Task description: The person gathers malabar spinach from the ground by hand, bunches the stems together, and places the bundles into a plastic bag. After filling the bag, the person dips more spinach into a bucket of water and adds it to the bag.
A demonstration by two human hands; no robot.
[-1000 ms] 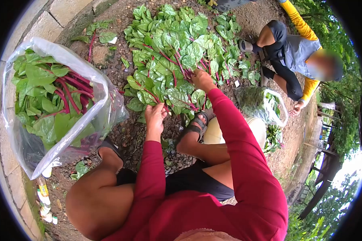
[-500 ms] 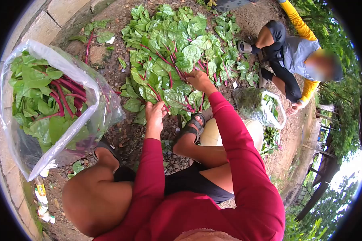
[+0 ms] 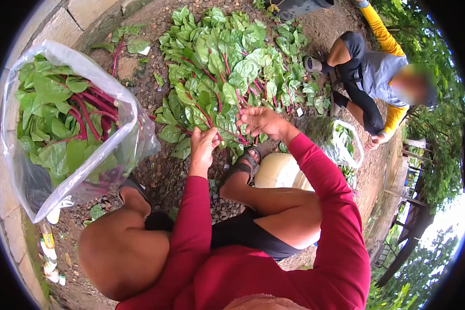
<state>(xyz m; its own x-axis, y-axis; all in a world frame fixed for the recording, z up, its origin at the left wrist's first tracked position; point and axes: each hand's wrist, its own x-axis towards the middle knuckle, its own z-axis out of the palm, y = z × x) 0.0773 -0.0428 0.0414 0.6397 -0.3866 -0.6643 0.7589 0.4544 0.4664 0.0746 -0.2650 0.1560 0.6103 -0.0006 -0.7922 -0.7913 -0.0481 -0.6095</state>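
A wide heap of Malabar spinach [image 3: 227, 62], with glossy green leaves and red stems, lies on the ground in front of me. At its near edge, my left hand [image 3: 203, 147] is closed, thumb against fingers, on the lower end of a red spinach stem. My right hand [image 3: 266, 123] is just to the right with its fingers bent. Its thumb and fingertips close on a thin spinach stem [image 3: 239, 98] at the heap. To my left stands a clear plastic bag [image 3: 134, 132], its mouth wide, holding more cut spinach with red stems.
A pale rounded container [image 3: 279, 171] is beside my right foot. Behind it sits a second plastic bag [image 3: 349, 144] with greens. A co-worker in yellow sleeves [image 3: 387, 36] sits at right. Small bottles [image 3: 48, 248] stand by the block edging [image 3: 13, 227] at left.
My right hand has turned, and its fingers have spread somewhat at the heap. My right elbow has swung outward. The left hand has barely moved.
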